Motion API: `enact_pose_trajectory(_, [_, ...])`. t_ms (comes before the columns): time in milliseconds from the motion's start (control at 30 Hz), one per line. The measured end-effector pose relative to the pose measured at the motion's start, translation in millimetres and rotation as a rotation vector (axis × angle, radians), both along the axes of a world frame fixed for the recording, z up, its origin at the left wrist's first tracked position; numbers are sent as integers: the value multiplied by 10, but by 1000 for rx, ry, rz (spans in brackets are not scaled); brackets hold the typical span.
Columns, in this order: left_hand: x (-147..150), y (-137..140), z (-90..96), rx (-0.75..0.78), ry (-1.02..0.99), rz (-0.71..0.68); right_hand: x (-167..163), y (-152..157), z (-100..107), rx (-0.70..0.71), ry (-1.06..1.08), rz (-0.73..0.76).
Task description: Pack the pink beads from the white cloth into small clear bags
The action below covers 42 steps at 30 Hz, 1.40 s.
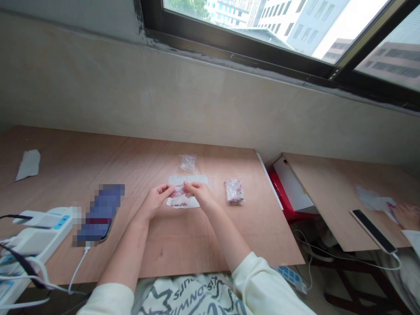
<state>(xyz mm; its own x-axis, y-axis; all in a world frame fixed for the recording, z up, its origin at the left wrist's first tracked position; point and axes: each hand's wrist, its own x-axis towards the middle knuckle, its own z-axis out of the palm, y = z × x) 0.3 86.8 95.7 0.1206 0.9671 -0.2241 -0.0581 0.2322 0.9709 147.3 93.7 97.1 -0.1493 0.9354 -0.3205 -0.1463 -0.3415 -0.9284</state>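
Observation:
My left hand (159, 197) and my right hand (197, 193) face each other over a sheet of white paper (189, 179). Thumb and fingers of both are pinched on a small clear plastic bag (179, 189) with a thin reddish line along its top. Small dark red pieces (179, 204) show on the lower part of the paper; they are too small to name. Behind the paper lies another clear plastic bag (188, 162) with pale contents. To the right of my right hand sits a fuller clear bag (234, 191) with reddish and white contents.
A phone (101, 212) on a white cable and a power strip (49, 232) with plugs are at left. A white paper scrap (28, 165) lies at far left. Across a gap, a second table (328, 192) bears another phone (373, 231) and another person's hand (407, 215).

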Motion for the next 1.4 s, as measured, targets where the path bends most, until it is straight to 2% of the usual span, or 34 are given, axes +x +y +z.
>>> enact_pose_trajectory(133, [-13, -73, 4, -10, 3, 22, 55, -54, -63, -22, 7, -23])
enact_pose_trajectory(367, [-56, -106, -67, -33, 26, -50, 98, -103, -72, 29, 52, -66])
enact_pose_trajectory(533, [36, -38, -26, -52, -98, 85, 76, -176, -163, -6, 113, 75])
enact_pose_trajectory(567, [55, -24, -20, -56, -100, 101, 87, -179, -186, -18, 113, 73])
enact_pose_trajectory(633, [71, 1, -38, -44, -58, 109, 162, -162, -216, -20, 77, -32])
enact_pose_trajectory(767, [-16, 21, -210, 37, 153, 207, 595, -71, -202, 87, -128, -422])
enact_pose_trajectory(833, [-86, 3, -332, 23, 245, 237, 893, -39, -191, 123, -339, -597])
enact_pose_trajectory(900, [-140, -35, -443, -15, 299, 225, 1153, -29, -201, 79, -564, -711])
enact_pose_trajectory(1000, [-178, -110, -549, -15, 321, 186, 1359, -37, -244, 51, -838, -725])
enact_pose_trajectory(1133, [-193, -180, -582, 16, 346, 136, 1344, -66, -281, 40, -1095, -713])
enact_pose_trajectory(1300, [-207, -204, -599, 64, 377, 119, 1288, -127, -241, -3, -1246, -699])
enact_pose_trajectory(1400, [-218, -216, -636, 85, 394, 100, 1205, -125, -155, -7, -1348, -773])
